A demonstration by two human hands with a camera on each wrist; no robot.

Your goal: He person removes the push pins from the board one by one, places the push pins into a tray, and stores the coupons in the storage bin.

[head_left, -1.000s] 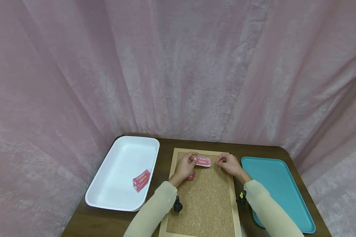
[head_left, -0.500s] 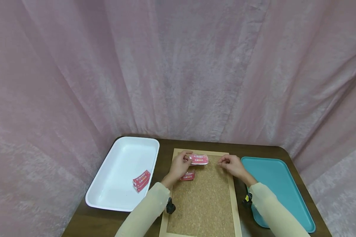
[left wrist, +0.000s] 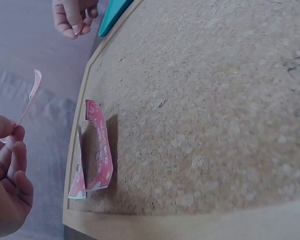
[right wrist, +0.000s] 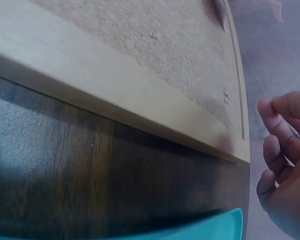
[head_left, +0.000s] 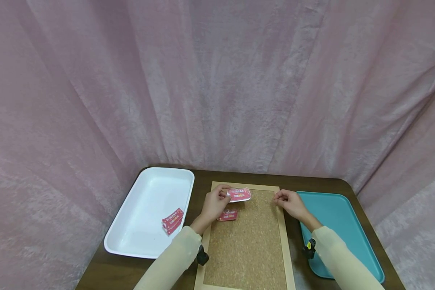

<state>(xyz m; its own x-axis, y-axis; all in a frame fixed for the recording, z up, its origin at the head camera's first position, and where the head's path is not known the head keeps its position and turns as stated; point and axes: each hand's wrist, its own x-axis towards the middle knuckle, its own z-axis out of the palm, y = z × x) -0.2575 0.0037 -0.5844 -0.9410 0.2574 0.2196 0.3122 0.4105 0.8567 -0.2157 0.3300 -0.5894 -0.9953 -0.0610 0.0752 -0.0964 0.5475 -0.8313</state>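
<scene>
My left hand (head_left: 214, 203) pinches a red and white paper coupon (head_left: 239, 194) by its left end, over the top of the cork board (head_left: 250, 245). In the left wrist view this coupon (left wrist: 31, 97) is seen nearly edge-on, bent at its far end. Another red coupon (head_left: 227, 215) is on the board below the hand; the left wrist view shows it (left wrist: 101, 145) curling up, with a second red piece (left wrist: 78, 182) beside it. At the board's upper right, my right hand (head_left: 291, 204) pinches a tiny pale thing (left wrist: 76, 34), its kind too small to make out.
A white tray (head_left: 130, 225) with red coupons (head_left: 172, 221) stands left of the board. On the right lies a turquoise tray (head_left: 344, 233), partly under the right forearm. The board's wooden frame (head_left: 286, 249) is raised above the dark table (head_left: 239, 175); pink curtains (head_left: 217, 88) hang behind.
My left hand has drawn the coupon leftward, uncovering more of the coupon below. My right hand has shifted right, to the board's right frame. Both keep their pinch.
</scene>
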